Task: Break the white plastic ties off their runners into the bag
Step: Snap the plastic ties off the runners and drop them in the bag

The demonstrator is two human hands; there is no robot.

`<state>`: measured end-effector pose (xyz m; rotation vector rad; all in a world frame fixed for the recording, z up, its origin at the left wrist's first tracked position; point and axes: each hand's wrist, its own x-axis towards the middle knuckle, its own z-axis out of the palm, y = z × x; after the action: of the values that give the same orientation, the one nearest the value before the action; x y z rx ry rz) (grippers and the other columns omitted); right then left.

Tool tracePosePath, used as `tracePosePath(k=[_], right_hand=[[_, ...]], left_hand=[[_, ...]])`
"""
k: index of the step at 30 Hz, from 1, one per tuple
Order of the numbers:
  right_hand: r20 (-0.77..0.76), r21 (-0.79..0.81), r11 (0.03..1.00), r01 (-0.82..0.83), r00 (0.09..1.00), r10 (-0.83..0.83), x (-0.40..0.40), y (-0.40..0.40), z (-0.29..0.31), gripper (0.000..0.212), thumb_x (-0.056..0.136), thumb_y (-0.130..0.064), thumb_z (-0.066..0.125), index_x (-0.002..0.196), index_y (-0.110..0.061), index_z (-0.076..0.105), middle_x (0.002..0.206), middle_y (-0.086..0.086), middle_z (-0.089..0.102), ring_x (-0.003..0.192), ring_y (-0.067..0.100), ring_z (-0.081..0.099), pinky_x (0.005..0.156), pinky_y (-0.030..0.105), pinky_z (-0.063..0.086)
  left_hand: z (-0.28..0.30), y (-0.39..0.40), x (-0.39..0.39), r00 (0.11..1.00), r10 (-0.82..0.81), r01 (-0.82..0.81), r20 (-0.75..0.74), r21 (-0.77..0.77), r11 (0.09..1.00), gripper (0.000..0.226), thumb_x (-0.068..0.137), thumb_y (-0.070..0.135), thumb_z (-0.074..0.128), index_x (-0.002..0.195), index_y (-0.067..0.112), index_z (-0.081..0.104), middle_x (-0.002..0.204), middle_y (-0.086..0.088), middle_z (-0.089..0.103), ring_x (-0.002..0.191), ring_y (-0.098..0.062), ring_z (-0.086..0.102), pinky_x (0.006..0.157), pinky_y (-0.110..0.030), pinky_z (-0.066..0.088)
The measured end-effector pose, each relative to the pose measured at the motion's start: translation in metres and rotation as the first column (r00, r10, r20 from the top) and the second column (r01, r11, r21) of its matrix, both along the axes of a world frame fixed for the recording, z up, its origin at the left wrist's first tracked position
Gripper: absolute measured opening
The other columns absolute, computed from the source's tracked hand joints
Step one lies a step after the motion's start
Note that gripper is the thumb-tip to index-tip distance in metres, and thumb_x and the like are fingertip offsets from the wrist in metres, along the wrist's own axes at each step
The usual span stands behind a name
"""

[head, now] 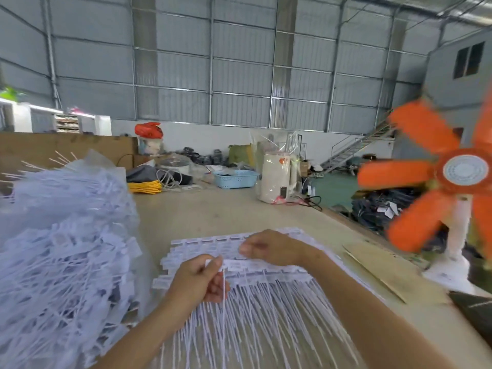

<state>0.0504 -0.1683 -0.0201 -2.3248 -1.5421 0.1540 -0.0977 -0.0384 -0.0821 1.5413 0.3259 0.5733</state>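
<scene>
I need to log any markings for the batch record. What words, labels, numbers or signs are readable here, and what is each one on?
None can be read.
Tie tags on the runners: faint dark print, too blurred to read.
Cream appliance: an orange mark, too small to read.
Fan hub: no legible text.

Single view, head-worn, wide-angle. Looks forward and slightly down across table (239, 209) toward far hall wall (239, 75). Close above both hands at near edge. Fan (452, 171) close at right, bag (66, 235) close at left.
</scene>
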Motion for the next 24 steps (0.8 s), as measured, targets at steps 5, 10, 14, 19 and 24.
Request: tracePosePath(k=[5, 10, 14, 19, 24], right_hand=[[-0.227, 0.23, 0.969, -0.089, 0.963, 0.143, -0.03, 0.018, -0.025, 0.035, 0.095, -0.015, 0.054, 0.065, 0.004, 0.056, 0.06, 0.012, 0.062, 0.05, 0.003, 0.05, 0.06, 0.017, 0.043], [-0.247, 0.356, 0.925, -0.133, 0.941, 0.231, -0.042, 0.024, -0.034, 0.027, 0.093, 0.0, 0.051, 0.07, 0.012, 0.057, 0.059, 0.004, 0.052, 0.051, -0.006, 0.05, 0.057, 0.005, 0.034], [-0.218, 0.293, 0.944, -0.152, 0.951, 0.221, -0.041, 0.028, -0.031, 0.021, 0.093, -0.007, 0.055, 0.087, 0.011, 0.064, 0.085, 0.023, 0.066, 0.064, 0.003, 0.056, 0.066, 0.013, 0.041], [-0.222, 0.135, 0.974, -0.18, 0.953, 0.207, -0.035, 0.034, -0.021, 0.021, 0.094, -0.015, 0.056, 0.091, 0.004, 0.063, 0.072, 0.008, 0.061, 0.055, -0.002, 0.054, 0.059, 0.01, 0.04], [-0.248, 0.313, 0.937, -0.153, 0.94, 0.237, -0.04, 0.037, -0.039, 0.021, 0.094, -0.01, 0.055, 0.091, 0.008, 0.066, 0.091, 0.019, 0.069, 0.074, 0.005, 0.056, 0.071, 0.013, 0.041]], left_hand=[[-0.001, 0.005, 0.004, 0.992, 0.116, -0.115, 0.051, -0.031, 0.993, 0.024, 0.094, 0.02, 0.058, 0.08, 0.002, 0.056, 0.055, -0.016, 0.064, 0.043, -0.022, 0.061, 0.041, -0.027, 0.051], [-0.001, 0.005, 0.01, 0.993, 0.116, -0.115, 0.032, -0.012, 0.993, 0.034, 0.094, 0.028, 0.057, 0.07, 0.004, 0.058, 0.048, -0.015, 0.059, 0.033, -0.019, 0.051, 0.033, -0.019, 0.037], [-0.007, 0.011, 0.008, 0.982, 0.188, -0.178, 0.008, 0.362, 0.915, 0.045, 0.096, 0.035, 0.051, 0.058, 0.013, 0.056, 0.046, -0.008, 0.062, 0.038, -0.015, 0.056, 0.044, -0.019, 0.043], [-0.008, 0.012, 0.007, 0.959, 0.278, -0.264, 0.054, 0.518, 0.814, 0.044, 0.095, 0.034, 0.051, 0.053, 0.028, 0.058, 0.047, 0.01, 0.061, 0.055, 0.005, 0.06, 0.057, -0.008, 0.039], [-0.007, 0.018, 0.007, 0.941, 0.336, -0.279, 0.022, 0.614, 0.739, 0.047, 0.095, 0.037, 0.05, 0.049, 0.031, 0.052, 0.045, 0.014, 0.056, 0.054, 0.007, 0.055, 0.058, -0.006, 0.037]])
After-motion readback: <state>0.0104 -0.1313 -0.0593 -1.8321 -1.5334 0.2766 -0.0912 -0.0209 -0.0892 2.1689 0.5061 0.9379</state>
